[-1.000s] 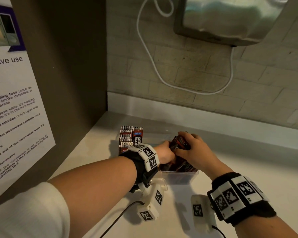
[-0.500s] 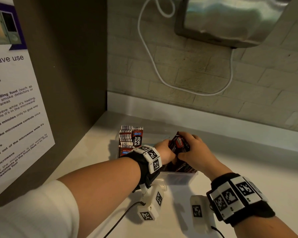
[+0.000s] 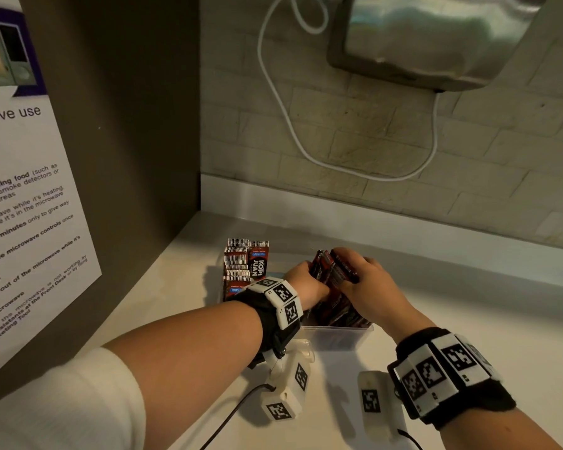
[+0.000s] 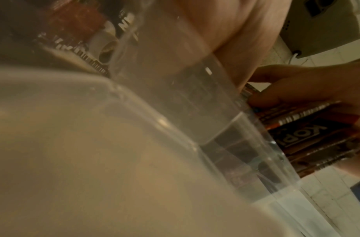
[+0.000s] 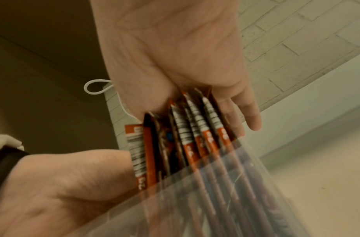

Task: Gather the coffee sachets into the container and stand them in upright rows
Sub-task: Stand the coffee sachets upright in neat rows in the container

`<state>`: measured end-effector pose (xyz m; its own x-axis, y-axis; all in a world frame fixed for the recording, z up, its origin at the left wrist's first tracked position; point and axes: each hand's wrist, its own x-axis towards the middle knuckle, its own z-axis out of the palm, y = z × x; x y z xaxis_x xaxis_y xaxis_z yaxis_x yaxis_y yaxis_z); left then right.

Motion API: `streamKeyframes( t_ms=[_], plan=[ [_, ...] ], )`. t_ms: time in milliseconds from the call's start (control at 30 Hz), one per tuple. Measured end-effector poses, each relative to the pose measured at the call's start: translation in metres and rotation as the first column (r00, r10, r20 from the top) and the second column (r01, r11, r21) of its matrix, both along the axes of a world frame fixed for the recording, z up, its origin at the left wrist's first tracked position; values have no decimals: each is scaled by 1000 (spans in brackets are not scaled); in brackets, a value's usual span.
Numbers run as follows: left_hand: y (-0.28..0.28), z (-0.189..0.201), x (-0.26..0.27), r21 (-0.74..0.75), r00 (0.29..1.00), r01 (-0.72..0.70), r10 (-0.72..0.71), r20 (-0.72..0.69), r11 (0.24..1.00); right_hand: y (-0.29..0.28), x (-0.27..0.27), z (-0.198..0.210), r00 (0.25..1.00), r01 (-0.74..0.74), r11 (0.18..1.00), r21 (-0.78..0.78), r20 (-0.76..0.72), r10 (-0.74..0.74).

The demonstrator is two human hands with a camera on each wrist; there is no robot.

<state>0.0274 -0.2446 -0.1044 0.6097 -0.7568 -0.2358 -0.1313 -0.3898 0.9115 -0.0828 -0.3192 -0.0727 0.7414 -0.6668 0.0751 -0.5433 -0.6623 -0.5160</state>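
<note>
Your right hand (image 3: pixel 368 280) and left hand (image 3: pixel 306 284) each clasp the bunch of sachets (image 3: pixel 333 271) standing in the clear container (image 3: pixel 338 336) on the worktop (image 3: pixel 468 303). Squeeze evenly, tap their bottoms level, then release slowly.

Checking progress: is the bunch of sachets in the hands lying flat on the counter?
No, both hands hold the sachets on edge inside the clear container.
</note>
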Motion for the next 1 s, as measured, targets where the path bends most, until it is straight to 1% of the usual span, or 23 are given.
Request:
streamKeyframes(
  t_ms=[100,200,267,400,600,733,900,1000],
  plan=[
    [1,2,1,16,1000,8,-8,-15,1000,1,1,0,1000,1,1000,2,2,-1],
    [1,3,1,44,998,64,-63,-11,997,2,1,2,1000,1,1000,11,-1,-1],
    [0,4,0,52,996,86,-84,-36,995,3,1,3,1000,-1,1000,18,-9,1],
    [-1,5,-1,40,995,88,-85,-59,995,5,0,7,1000,-9,1000,29,-25,10],
    [-1,3,2,-29,992,-1,-3,-128,1000,8,-1,9,999,14,1000,24,-53,-13],
    [-4,1,5,-46,985,-14,6,-174,999,7,-1,9,999,8,1000,30,-42,-7],
    [-5,1,7,-69,979,-66,51,-199,995,7,0,9,999,1,999,36,-34,1],
    [-5,1,5,-101,973,-134,112,-200,986,6,1,7,999,6,1000,7,-51,-6]
  ],
)
